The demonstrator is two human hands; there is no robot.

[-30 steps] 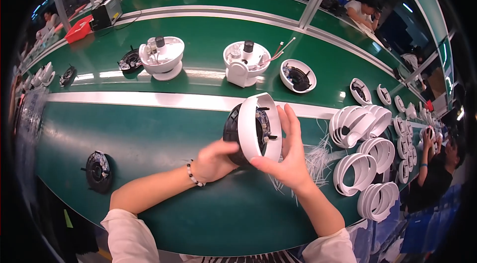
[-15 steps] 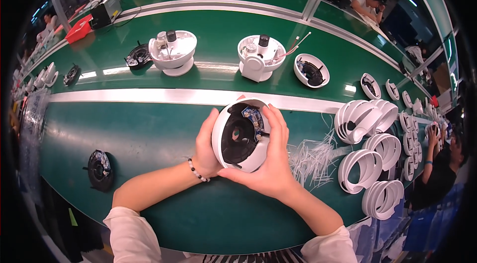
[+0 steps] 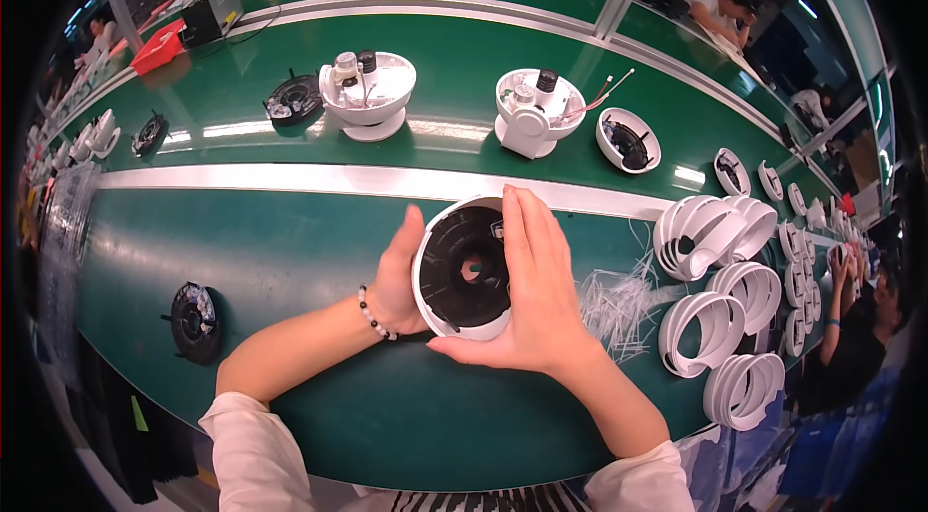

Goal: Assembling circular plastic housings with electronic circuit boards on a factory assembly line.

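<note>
In the middle, over the near green table, I hold a white round camera shell (image 3: 488,328) with its open side facing up toward me. A black ring-shaped insert (image 3: 454,285) with a hole at its centre sits inside it. My left hand (image 3: 396,282) cups the shell's left side, thumb raised beside the rim. Across the right rim lie the fingers of my right hand (image 3: 539,285), reaching over part of the insert and hiding it; its thumb is under the lower edge. A similar black ring part (image 3: 196,323) lies flat on the table to the left.
White rings (image 3: 701,333) are stacked at right, beside a heap of thin white strips (image 3: 619,309). Behind a pale strip (image 3: 338,180) runs a conveyor with two white camera bodies (image 3: 367,91), (image 3: 536,120) and a shell half (image 3: 628,140). A co-worker (image 3: 860,319) sits far right.
The shell has turned in my hands, and the blue circuit board inside is now mostly covered by my right fingers. Camera bodies on the conveyor have shifted right.
</note>
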